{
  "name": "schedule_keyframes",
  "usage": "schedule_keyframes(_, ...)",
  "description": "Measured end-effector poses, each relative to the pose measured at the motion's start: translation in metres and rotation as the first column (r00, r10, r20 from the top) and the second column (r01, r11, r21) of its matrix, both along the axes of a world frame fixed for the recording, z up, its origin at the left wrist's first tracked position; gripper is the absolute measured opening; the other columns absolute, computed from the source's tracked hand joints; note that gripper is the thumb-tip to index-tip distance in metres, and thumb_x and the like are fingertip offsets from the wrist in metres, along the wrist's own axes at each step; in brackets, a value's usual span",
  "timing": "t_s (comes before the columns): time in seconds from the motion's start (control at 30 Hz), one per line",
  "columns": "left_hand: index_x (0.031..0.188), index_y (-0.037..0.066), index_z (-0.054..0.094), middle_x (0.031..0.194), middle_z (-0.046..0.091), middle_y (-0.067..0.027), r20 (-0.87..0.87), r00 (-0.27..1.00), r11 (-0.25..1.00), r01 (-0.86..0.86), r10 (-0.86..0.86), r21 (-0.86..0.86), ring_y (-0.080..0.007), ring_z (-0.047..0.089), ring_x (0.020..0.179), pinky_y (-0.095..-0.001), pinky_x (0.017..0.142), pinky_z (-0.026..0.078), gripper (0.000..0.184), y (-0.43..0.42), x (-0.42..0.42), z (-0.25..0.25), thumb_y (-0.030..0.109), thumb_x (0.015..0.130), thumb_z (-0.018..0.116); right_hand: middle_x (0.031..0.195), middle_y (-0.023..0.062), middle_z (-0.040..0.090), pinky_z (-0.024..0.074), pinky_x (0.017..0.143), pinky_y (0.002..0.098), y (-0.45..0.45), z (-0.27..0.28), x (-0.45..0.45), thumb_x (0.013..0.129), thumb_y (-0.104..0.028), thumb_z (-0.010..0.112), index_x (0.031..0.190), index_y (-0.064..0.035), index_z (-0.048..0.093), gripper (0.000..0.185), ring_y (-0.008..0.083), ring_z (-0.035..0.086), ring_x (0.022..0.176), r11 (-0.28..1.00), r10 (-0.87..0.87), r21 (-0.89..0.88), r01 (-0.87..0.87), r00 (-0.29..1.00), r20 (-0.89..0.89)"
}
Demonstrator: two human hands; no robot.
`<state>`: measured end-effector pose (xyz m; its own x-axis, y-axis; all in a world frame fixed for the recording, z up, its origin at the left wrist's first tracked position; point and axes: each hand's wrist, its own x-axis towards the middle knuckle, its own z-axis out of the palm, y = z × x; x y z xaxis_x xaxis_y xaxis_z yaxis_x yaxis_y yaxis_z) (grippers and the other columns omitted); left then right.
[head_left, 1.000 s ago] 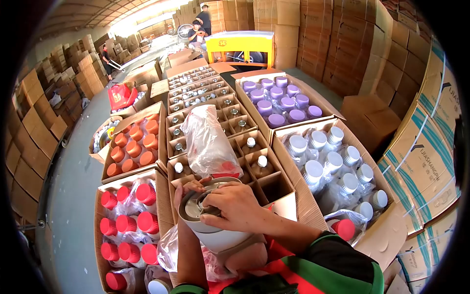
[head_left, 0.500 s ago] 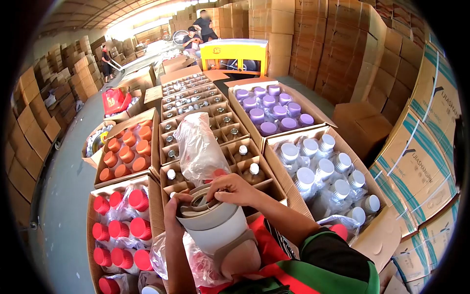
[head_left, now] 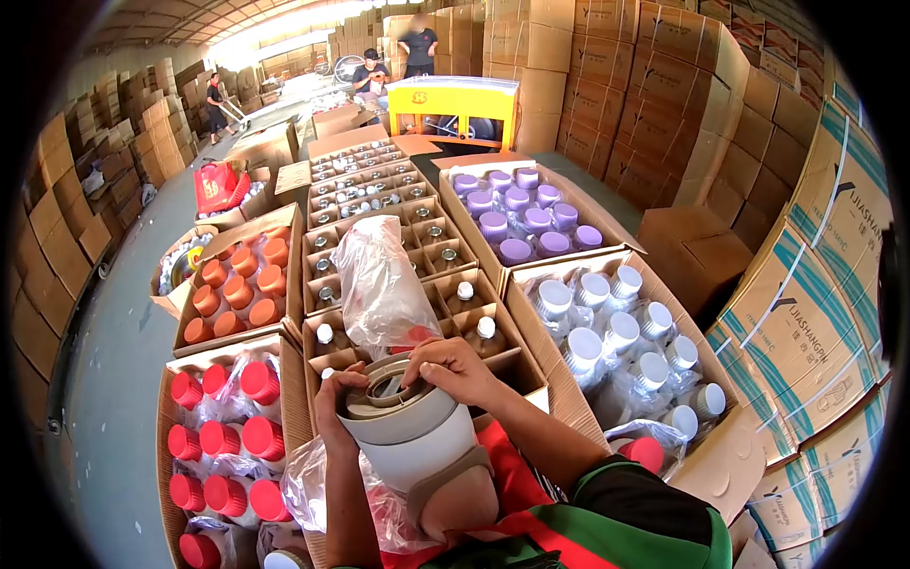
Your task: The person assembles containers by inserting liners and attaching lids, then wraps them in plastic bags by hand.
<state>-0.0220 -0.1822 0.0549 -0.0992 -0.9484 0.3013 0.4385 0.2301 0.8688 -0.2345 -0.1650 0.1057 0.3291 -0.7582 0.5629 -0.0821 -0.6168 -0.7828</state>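
A white thermos jug with a grey handle stands tilted against my body, its open top facing up. A beige ring sits at its mouth. My left hand is wrapped round the left side of the rim, fingertips over the top edge. With bent fingers, my right hand grips the ring on its right side. Just beyond lies a bottle-like thing wrapped in clear plastic, on a divided carton holding white-capped bottles. More clear plastic hangs below my left hand.
Cartons of red-capped bottles and orange-capped bottles stand left. On the right are white-capped bottles and purple-capped bottles. A yellow cart stands ahead, with people behind it. Stacked cartons rise at right.
Both hands keep their hold on the jug's top, with my right fingers shifted slightly. The view has moved a little. In the background, the person with the hand truck has moved right.
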Motion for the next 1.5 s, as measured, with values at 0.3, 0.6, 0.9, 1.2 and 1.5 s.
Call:
schedule_keyframes(0.3,0.085,-0.003,0.059,0.094,0.061,-0.016,-0.006,1.0,1.0,-0.015,0.016,0.022,-0.0271,0.05,0.111,-0.0373,0.098,0.035,0.053,-0.001,0.003,-0.004,0.04,0.096,0.03,0.077,0.0082,0.065,0.0448,0.074,0.0304,-0.002,-0.003,0.003,0.088,-0.025,0.049,0.079,0.0011,0.066,0.032,0.0184,0.059,0.077,1.0,-0.01,0.009,0.009,1.0,0.017)
schedule_keyframes(0.6,0.085,-0.004,0.061,0.094,0.062,-0.016,-0.002,0.999,0.999,-0.045,0.045,-0.004,-0.0275,0.052,0.11,-0.0373,0.098,0.034,0.05,0.001,0.003,-0.001,0.035,0.096,0.03,0.075,0.0067,0.065,0.045,0.072,0.0297,-0.001,-0.001,0.006,0.088,-0.014,0.05,0.078,0.0,0.066,0.024,0.0154,0.058,0.074,1.0,0.005,0.03,-0.007,0.998,0.066)
schedule_keyframes(0.9,0.085,-0.004,0.061,0.093,0.062,-0.0142,-0.02,1.0,1.0,-0.014,0.013,-0.02,-0.0268,0.051,0.111,-0.0371,0.098,0.034,0.049,0.001,0.004,-0.007,0.034,0.096,0.031,0.075,0.0086,0.066,0.0446,0.077,0.0312,0.002,-0.002,0.006,0.088,-0.023,0.049,0.078,0.0017,0.066,0.032,0.0189,0.059,0.077,0.996,-0.013,0.093,0.007,0.998,0.06)
schedule_keyframes(1.2,0.086,-0.003,0.06,0.092,0.061,-0.0143,0.014,1.0,1.0,0.005,-0.005,0.001,-0.0273,0.05,0.11,-0.0379,0.098,0.035,0.052,-0.004,0.003,-0.007,0.039,0.096,0.031,0.078,0.0064,0.066,0.0455,0.069,0.0259,-0.003,0.005,0.0,0.091,-0.025,0.05,0.083,0.0017,0.065,0.031,0.0123,0.059,0.074,0.99,0.049,0.133,-0.048,0.999,-0.004)
schedule_keyframes(1.5,0.097,-0.004,0.061,0.098,0.062,-0.0173,-0.418,0.733,0.805,0.593,-0.537,0.006,-0.0256,0.055,0.102,-0.0369,0.093,0.04,0.059,-0.064,0.006,-0.007,0.048,0.094,0.034,0.103,0.0112,0.061,0.0445,0.086,0.0418,0.057,0.09,0.03,0.086,-0.038,0.052,0.105,-0.0053,0.06,0.038,0.0326,0.059,0.098,0.961,0.025,-0.256,-0.101,0.959,-0.282)
